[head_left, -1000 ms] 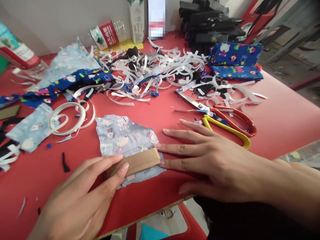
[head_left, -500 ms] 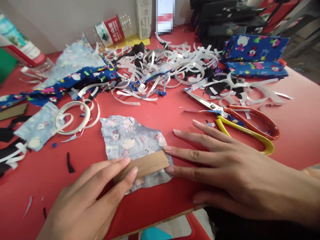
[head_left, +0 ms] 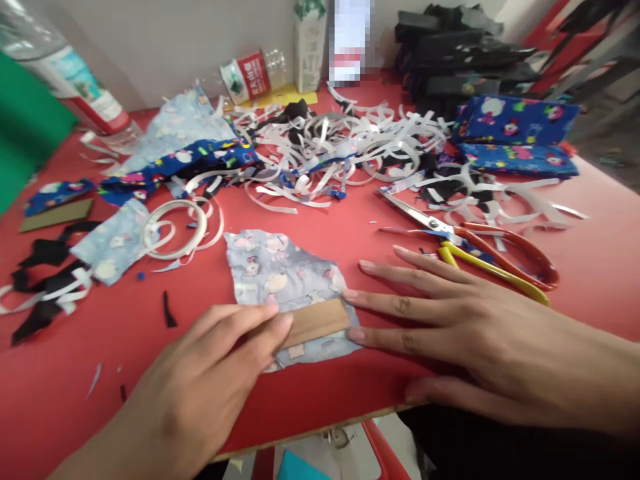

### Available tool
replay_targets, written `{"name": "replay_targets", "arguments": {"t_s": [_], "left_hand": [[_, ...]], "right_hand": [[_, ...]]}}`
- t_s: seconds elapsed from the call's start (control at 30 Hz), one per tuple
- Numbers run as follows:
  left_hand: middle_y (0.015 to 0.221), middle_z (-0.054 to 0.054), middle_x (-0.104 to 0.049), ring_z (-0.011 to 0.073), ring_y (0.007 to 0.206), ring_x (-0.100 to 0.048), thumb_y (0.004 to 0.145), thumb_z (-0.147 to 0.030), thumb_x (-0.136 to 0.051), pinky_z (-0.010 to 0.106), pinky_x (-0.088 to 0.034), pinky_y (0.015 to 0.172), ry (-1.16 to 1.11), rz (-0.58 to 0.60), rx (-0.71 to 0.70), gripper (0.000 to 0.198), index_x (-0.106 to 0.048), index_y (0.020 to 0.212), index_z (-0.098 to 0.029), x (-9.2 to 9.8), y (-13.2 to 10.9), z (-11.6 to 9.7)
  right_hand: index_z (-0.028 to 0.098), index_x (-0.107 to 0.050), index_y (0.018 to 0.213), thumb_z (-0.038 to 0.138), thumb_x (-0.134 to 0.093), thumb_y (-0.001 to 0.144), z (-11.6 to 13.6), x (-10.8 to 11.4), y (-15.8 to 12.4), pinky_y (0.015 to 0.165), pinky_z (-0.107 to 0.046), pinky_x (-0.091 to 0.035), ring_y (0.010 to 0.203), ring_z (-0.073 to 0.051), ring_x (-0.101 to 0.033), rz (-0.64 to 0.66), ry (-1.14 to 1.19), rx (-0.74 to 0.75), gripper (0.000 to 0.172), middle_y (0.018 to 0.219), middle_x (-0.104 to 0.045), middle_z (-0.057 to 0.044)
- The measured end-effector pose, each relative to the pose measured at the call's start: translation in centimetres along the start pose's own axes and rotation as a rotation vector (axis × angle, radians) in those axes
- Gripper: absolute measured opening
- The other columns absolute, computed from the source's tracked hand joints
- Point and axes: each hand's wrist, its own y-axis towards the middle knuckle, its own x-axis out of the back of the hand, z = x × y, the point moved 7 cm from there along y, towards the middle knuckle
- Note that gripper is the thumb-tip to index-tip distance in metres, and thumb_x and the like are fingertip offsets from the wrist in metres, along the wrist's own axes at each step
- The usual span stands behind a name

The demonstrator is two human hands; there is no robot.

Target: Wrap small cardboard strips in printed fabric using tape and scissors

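Observation:
A light blue-grey printed fabric piece (head_left: 287,270) lies on the red table near its front edge. On its lower part rests a flat brown cardboard strip (head_left: 320,321). My left hand (head_left: 220,360) is closed over the strip's left end, thumb and forefinger near each other, and hides that end. My right hand (head_left: 440,320) lies flat with its fingers spread. Its fingertips touch the fabric's right edge beside the strip and hold nothing. Just beyond the right hand are scissors (head_left: 450,230) with one red and one yellow handle.
White and black scraps (head_left: 345,140) are heaped along the back. A tape roll (head_left: 175,230) lies to the left by a fabric scrap (head_left: 113,240). Folded blue printed fabric (head_left: 517,133) sits back right. Plastic bottles (head_left: 90,93), a carton (head_left: 309,47) and a lit screen stand behind.
The view has shifted, so the table's things appear farther right. My left thumb has come nearer to the forefinger on the strip. My right hand stays spread at the fabric's edge.

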Motion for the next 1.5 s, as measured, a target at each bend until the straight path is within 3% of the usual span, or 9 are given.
{"name": "replay_targets", "arguments": {"t_s": [0.1, 0.2, 0.3, 0.37, 0.57, 0.7, 1.03, 1.33, 1.5], "left_hand": [[0.147, 0.009, -0.064, 0.0245, 0.124, -0.071, 0.101, -0.021, -0.066, 0.039, -0.062, 0.109, -0.246, -0.108, 0.200, 0.072, -0.032, 0.164, -0.030, 0.2, -0.1, 1.2], [0.150, 0.009, -0.062, 0.0254, 0.128, -0.070, 0.100, -0.023, -0.069, 0.039, -0.063, 0.108, -0.389, -0.114, 0.228, 0.078, -0.026, 0.165, -0.034, 0.0, -0.2, 1.4], [0.154, 0.008, -0.059, 0.0245, 0.133, -0.067, 0.102, -0.023, -0.067, 0.039, -0.059, 0.114, -0.411, -0.071, 0.201, 0.078, -0.023, 0.166, -0.035, -0.1, -0.2, 1.1], [0.157, 0.008, -0.057, 0.0242, 0.136, -0.065, 0.103, -0.023, -0.065, 0.040, -0.056, 0.117, -0.401, -0.052, 0.185, 0.078, -0.021, 0.167, -0.035, -0.1, -0.2, 1.0], [0.163, 0.013, -0.051, 0.0270, 0.142, -0.060, 0.105, -0.025, -0.062, 0.043, -0.056, 0.116, -0.333, -0.076, 0.129, 0.075, -0.020, 0.166, -0.029, 0.4, 0.1, 0.6], [0.152, 0.014, -0.064, 0.0297, 0.145, -0.057, 0.104, -0.032, -0.064, 0.055, -0.045, 0.124, -0.227, -0.040, 0.123, 0.081, -0.014, 0.167, -0.023, 0.4, 0.6, 0.6], [0.151, 0.008, -0.066, 0.0221, 0.147, -0.056, 0.110, -0.042, -0.052, 0.052, -0.042, 0.125, -0.125, 0.022, 0.145, 0.073, -0.011, 0.168, -0.022, -0.2, 0.7, 0.6], [0.160, 0.014, -0.056, 0.0251, 0.152, -0.050, 0.111, -0.048, -0.045, 0.051, -0.040, 0.126, -0.058, 0.029, 0.138, 0.083, 0.004, 0.170, -0.019, -0.6, 0.6, 0.6], [0.173, 0.021, -0.033, 0.0309, 0.159, -0.038, 0.110, -0.050, -0.044, 0.054, -0.035, 0.128, 0.093, 0.047, 0.111, 0.080, -0.009, 0.170, -0.011, -0.8, 0.5, 0.4]], "right_hand": [[0.029, -0.050, 0.161, 0.051, -0.064, 0.100, -0.1, -0.6, -0.9, 0.127, -0.061, -0.037, 0.157, -0.036, -0.040, -0.031, -0.087, 0.033, 0.066, 0.164, -0.052, -0.003], [0.027, -0.049, 0.161, 0.054, -0.064, 0.099, 0.0, -0.9, -1.4, 0.125, -0.066, -0.037, 0.154, -0.040, -0.043, -0.060, -0.108, 0.031, 0.069, 0.162, -0.055, -0.006], [0.030, -0.063, 0.148, 0.042, -0.060, 0.104, 0.5, 0.8, -0.2, 0.115, -0.058, -0.049, 0.139, -0.036, -0.061, -0.283, -0.041, -0.081, 0.046, 0.147, -0.069, -0.007], [0.029, -0.069, 0.137, 0.032, -0.058, 0.106, 1.4, 2.0, 1.7, 0.093, -0.043, -0.061, 0.116, -0.029, -0.073, -0.435, 0.035, -0.139, 0.033, 0.125, -0.078, -0.008], [0.015, -0.073, 0.123, 0.025, -0.066, 0.103, 3.4, -0.1, 8.1, 0.089, -0.040, -0.062, 0.103, -0.024, -0.073, -0.361, 0.246, -0.092, 0.024, 0.116, -0.081, -0.010], [0.013, -0.073, 0.123, 0.017, -0.062, 0.105, 3.8, -0.7, 7.6, 0.091, -0.041, -0.060, 0.105, -0.023, -0.072, -0.391, 0.178, 0.048, 0.022, 0.124, -0.079, -0.012], [0.008, -0.071, 0.129, 0.012, -0.040, 0.111, 5.4, 0.6, 6.3, 0.094, -0.040, -0.059, 0.115, -0.026, -0.071, -0.370, -0.070, 0.171, 0.035, 0.128, -0.078, -0.015], [0.011, -0.075, 0.121, 0.039, -0.057, 0.107, 4.6, 0.2, 8.8, 0.079, -0.044, -0.061, 0.090, -0.027, -0.069, -0.291, 0.064, -0.152, 0.036, 0.104, -0.075, -0.015], [0.015, -0.071, 0.129, 0.028, -0.065, 0.103, 3.9, -0.8, 9.1, 0.084, -0.043, -0.061, 0.094, -0.025, -0.067, -0.132, 0.156, -0.190, 0.029, 0.108, -0.071, -0.013]]}}
